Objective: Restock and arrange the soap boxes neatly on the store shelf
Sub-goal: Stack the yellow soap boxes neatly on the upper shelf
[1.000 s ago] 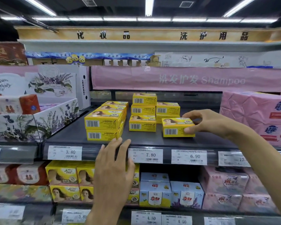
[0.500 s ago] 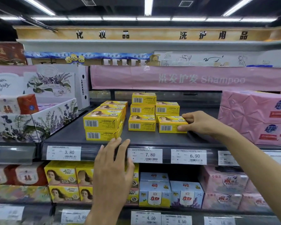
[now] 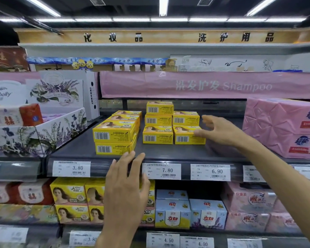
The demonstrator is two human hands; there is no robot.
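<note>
Head view: yellow soap boxes (image 3: 159,120) stand on the dark middle shelf (image 3: 168,154) in three columns.

- Left column: a two-high stack (image 3: 115,136) sits nearest the front edge, with more boxes lined up behind it.
- Centre column: a single centre front box (image 3: 157,135) has a taller pile (image 3: 159,108) behind it.
- Right column: the right front box (image 3: 186,138) sits side by side against the centre front box, with another box behind it.

Right hand (image 3: 220,130): motion-blurred, fingers spread wide, gripping nothing. It is just right of the right front box. One fingertip overlaps that box's right end, but contact cannot be confirmed.

Left hand (image 3: 127,181): fingers straight and close together, back toward the camera, holding nothing. The fingertips reach the shelf's front lip, between the 3.80 price tag (image 3: 71,168) and the 7.80 price tag (image 3: 161,171).

Pink wrapped packs (image 3: 279,126) occupy the right end of the shelf. A floral cardboard tray (image 3: 61,127) stands at the left. On the level below are more yellow cartons (image 3: 70,199) and blue packs (image 3: 172,212).
</note>
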